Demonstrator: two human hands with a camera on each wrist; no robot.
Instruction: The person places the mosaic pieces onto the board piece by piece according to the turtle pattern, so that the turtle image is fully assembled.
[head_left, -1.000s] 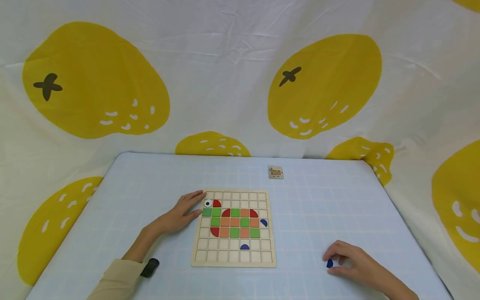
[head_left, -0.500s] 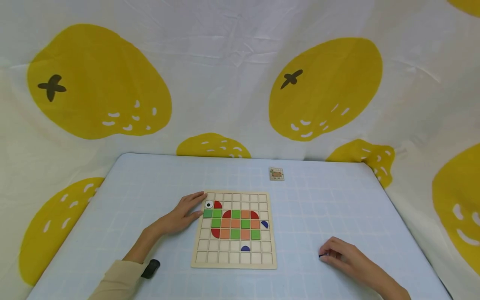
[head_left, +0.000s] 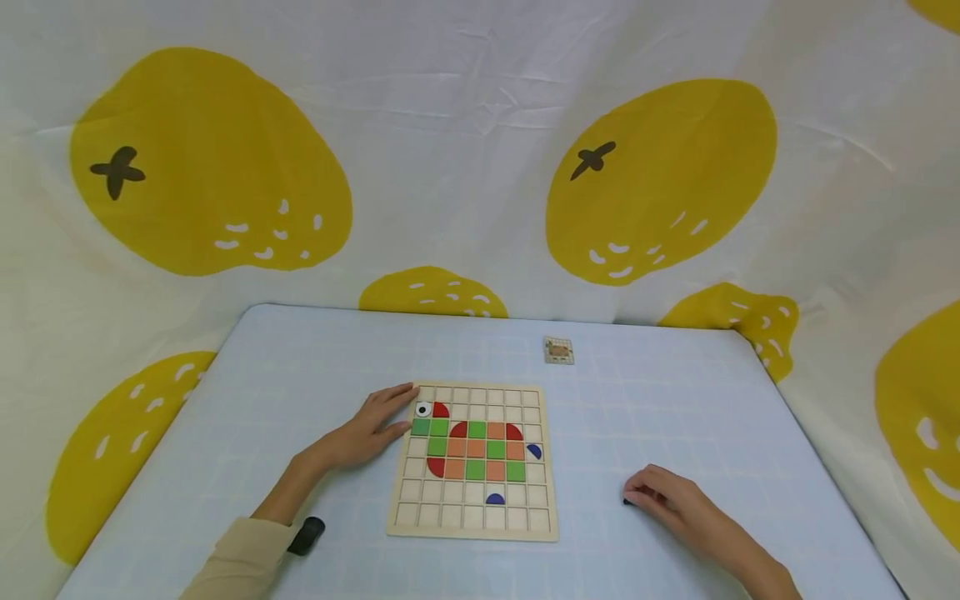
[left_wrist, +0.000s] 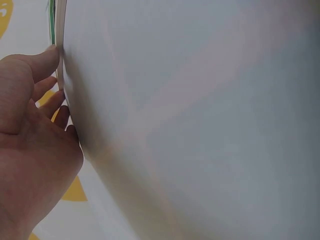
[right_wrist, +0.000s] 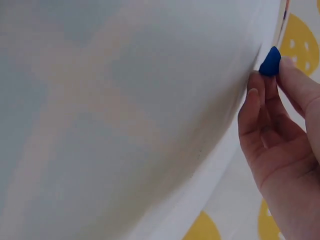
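My right hand [head_left: 671, 504] pinches a small blue half-round piece [right_wrist: 271, 62] between thumb and fingertips, to the right of the board. In the head view the fingers hide most of that piece. At the left side of the wooden grid board [head_left: 420, 532], my left hand [head_left: 367, 429] rests with its fingertips and thumb on the edge, fingers extended. Green and orange squares, red quarter-round pieces and a round eye piece [head_left: 423, 409] form an animal shape on the grid. One blue half-round [head_left: 495, 499] lies in a lower cell, another blue half-round [head_left: 534, 451] in a cell at the right.
A small pattern card [head_left: 558, 351] lies behind the board, toward the table's far edge. Beside the left sleeve [head_left: 243, 554] is a black object [head_left: 306, 536] at the wrist. A white cloth with yellow fruit prints [head_left: 450, 167] hangs behind the pale blue table [head_left: 600, 400].
My right hand has moved left toward the board with the blue piece, which has turned and is now mostly hidden by the fingers. The left hand stays at the board's edge.
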